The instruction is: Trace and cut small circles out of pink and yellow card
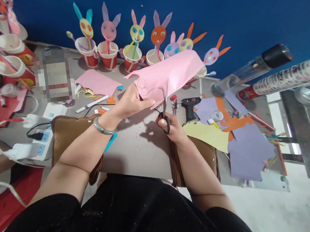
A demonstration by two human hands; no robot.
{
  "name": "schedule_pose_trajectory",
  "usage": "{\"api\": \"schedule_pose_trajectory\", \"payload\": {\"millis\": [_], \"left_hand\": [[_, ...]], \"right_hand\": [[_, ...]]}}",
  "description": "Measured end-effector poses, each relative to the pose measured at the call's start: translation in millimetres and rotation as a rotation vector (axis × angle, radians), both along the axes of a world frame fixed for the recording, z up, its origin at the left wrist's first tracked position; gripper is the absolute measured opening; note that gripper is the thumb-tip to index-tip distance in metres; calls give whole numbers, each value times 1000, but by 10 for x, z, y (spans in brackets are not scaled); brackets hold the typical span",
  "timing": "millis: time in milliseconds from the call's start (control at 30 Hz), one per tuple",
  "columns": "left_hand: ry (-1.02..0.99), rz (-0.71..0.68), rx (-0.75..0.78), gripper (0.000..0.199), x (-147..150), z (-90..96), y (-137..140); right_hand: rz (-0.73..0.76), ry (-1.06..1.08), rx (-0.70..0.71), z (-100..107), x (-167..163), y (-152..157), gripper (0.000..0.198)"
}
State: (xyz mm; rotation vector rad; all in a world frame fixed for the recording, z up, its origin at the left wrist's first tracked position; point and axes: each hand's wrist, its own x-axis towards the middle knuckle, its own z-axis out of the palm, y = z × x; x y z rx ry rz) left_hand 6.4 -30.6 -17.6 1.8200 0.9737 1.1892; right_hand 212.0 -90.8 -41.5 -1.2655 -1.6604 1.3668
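Note:
A large pink paper sheet (pixel 177 70) is raised above the table, with my left hand (pixel 132 102) pinching its near left edge. Round outlines are drawn on the sheet close to my left thumb. In my right hand (pixel 173 127) is a pair of scissors (pixel 166 105), fingers through the black handles. The blades point away from me and meet the paper's near edge to the right of the drawn outline. Beyond the sheet stand paper cups (pixel 109 55) with paper rabbit heads (pixel 109 30) on stems.
A black glue gun (pixel 190 108) lies right of the scissors, near yellow paper (pixel 209 133) and purple paper (pixel 247 153). A power strip (pixel 43 143) with plugged cables is at left. Another pink sheet (pixel 98 81), a marker (pixel 93 104) and scraps lie behind my left hand.

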Motion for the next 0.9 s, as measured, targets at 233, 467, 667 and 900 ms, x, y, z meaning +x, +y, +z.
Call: {"api": "schedule_pose_trajectory", "payload": {"millis": [233, 467, 667, 900], "left_hand": [[-64, -83, -31, 58, -15, 12, 9], [-34, -94, -16, 51, -10, 63, 15], [-32, -82, -43, 57, -42, 50, 25], [-54, -126, -78, 49, -63, 36, 39]], "right_hand": [[6, 10, -3, 29, -12, 1, 78], [15, 21, -12, 33, -22, 4, 77], [15, 3, -26, 40, -22, 5, 78], [20, 0, -14, 62, -34, 0, 76]]}}
